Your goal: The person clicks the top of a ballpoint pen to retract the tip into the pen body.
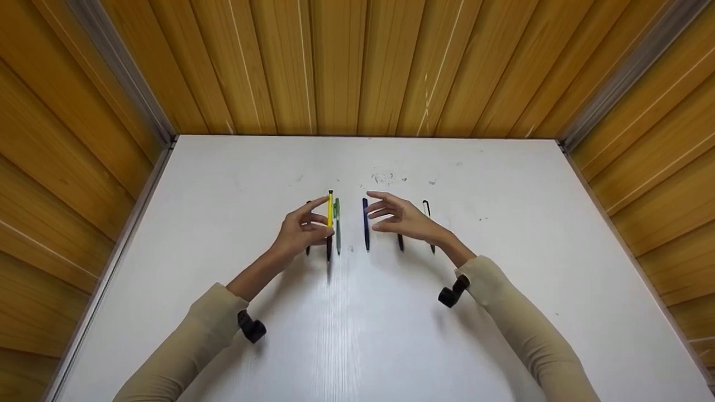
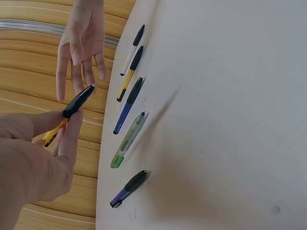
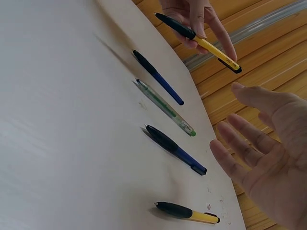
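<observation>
My left hand (image 1: 301,230) pinches a yellow pen (image 1: 330,212) with a black grip, held above the table. The left wrist view shows the thumb and fingers on this pen near its dark grip. Below it lies a blue pen (image 2: 128,189), mostly hidden by the hand in the head view. Just right of the held pen is a clear green pen (image 1: 338,229). My right hand (image 1: 406,219) hovers with fingers spread, holding nothing, beside another blue pen (image 1: 366,226). A second yellow pen (image 3: 192,212) lies beneath it, and a white pen (image 1: 427,207) with black parts lies further right.
The pens lie in a row on a white table (image 1: 357,335). Dark marks (image 1: 384,178) dot the surface beyond them. Wood-patterned panels (image 1: 335,67) rise at the back and both sides. Small black cameras (image 1: 252,328) sit at both cuffs.
</observation>
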A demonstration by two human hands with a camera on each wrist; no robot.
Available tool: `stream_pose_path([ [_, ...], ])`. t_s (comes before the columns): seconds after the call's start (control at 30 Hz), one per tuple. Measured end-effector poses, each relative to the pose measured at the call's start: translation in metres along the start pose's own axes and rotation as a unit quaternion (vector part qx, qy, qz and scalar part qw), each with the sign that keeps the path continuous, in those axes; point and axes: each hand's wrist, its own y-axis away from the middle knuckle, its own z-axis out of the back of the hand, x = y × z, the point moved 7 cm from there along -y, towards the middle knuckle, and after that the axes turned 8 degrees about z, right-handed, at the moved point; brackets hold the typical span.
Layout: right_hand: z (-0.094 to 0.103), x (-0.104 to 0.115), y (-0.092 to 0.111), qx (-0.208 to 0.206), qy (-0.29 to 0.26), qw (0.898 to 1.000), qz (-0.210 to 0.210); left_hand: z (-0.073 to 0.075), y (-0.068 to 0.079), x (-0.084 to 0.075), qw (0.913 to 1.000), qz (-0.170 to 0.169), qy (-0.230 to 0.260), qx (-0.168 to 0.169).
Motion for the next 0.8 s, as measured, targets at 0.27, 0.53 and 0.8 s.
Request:
stream_pose_path([
  [0.27, -0.01, 0.007, -0.008, -0.003, 0.009, 1.0, 0.01, -0.006, 0.0, 0.0, 0.9999, 0.003, 0.007, -0.01],
  [0.53, -0.024, 0.013, -0.015, -0.01, -0.004, 0.999, 0.05, -0.013, 0.0, 0.001, 0.9999, 0.007, 0.014, -0.002],
  [0.8, -0.031, 0.012, -0.017, -0.029, 0.008, 0.998, 0.053, -0.023, 0.0, 0.001, 0.9997, 0.009, 0.016, 0.014],
])
